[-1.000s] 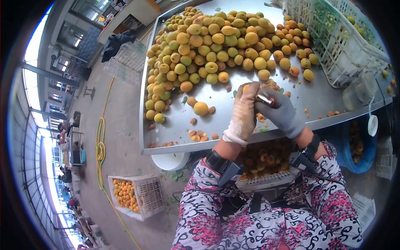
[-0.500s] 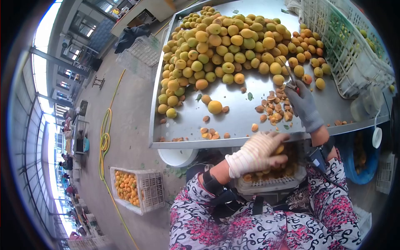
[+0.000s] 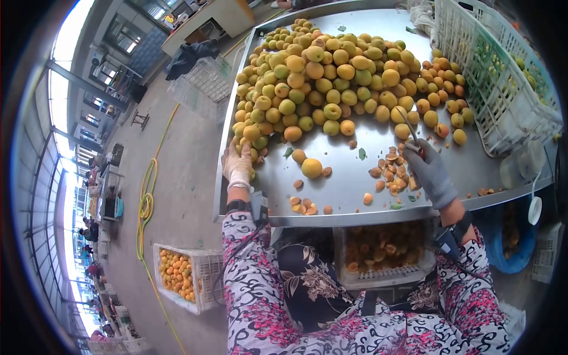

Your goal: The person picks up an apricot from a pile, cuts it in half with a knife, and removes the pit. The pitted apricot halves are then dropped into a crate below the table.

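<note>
A large heap of yellow-green apricots lies on the metal table. At the heap's left end is my left hand in a pale glove, its fingers against the fruit; whether they grip one cannot be made out. My right hand, in a grey glove, is closed round a thin curved metal tool with a red part at the handle. Beside it lies a small pile of apricot pits and pieces. Below the table edge, a crate holds halved fruit.
A white-green plastic crate stands at the table's right. On the floor at left are a crate of orange fruit and a yellow hose. A blue bag-lined tub sits at lower right.
My left hand has moved from above the lower crate up and left to the heap's left end. My right hand stays near the pit pile with the tool. The view has shifted slightly.
</note>
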`<state>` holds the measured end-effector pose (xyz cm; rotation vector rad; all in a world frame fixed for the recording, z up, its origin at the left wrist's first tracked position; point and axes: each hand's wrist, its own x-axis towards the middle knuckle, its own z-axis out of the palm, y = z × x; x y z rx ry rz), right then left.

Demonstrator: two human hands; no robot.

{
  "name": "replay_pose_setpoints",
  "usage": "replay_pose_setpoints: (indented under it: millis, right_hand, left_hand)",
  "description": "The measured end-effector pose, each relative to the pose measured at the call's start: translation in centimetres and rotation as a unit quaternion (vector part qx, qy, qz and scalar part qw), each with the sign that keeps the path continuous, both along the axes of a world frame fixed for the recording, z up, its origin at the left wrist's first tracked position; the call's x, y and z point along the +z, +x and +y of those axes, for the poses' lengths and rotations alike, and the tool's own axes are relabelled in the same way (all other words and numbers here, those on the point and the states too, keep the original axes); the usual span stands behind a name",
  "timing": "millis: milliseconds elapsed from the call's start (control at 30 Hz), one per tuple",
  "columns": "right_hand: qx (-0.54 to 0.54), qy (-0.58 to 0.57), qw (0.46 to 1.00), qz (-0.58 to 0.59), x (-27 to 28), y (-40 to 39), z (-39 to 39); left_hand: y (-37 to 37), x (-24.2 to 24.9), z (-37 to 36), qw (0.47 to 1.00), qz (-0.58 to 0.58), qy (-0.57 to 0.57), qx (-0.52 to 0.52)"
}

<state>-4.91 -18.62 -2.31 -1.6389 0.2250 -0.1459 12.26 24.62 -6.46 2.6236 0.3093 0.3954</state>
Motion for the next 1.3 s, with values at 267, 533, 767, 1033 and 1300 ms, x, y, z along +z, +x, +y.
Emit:
replay_pose_setpoints:
  millis: [267,533,767,1033,1300]
  right_hand:
    - [0.017,0.002,1.0,0.013,0.3,0.1,0.8]
    - [0.047,0.011,0.998,0.039,0.2,-0.4,0.6]
    - [0.047,0.008,0.997,0.065,0.6,-0.4,0.5]
    - [0.044,-0.053,0.997,0.043,0.9,-0.4,0.5]
    - [0.059,-0.013,0.998,-0.005,-1.3,-0.3,1.0]
  left_hand:
    - [-3.2,1.1,-4.9,0.996,0.027,-0.065,-0.049]
    - [0.3,-2.3,0.8,0.854,-0.065,-0.514,-0.047]
    - [1.2,-2.2,-1.4,0.874,-0.079,-0.48,0.002]
    - [-0.2,-1.1,-7.7,0.94,-0.056,-0.325,-0.085]
    - [-0.8,-3.7,-12.8,0.979,0.014,-0.167,-0.113]
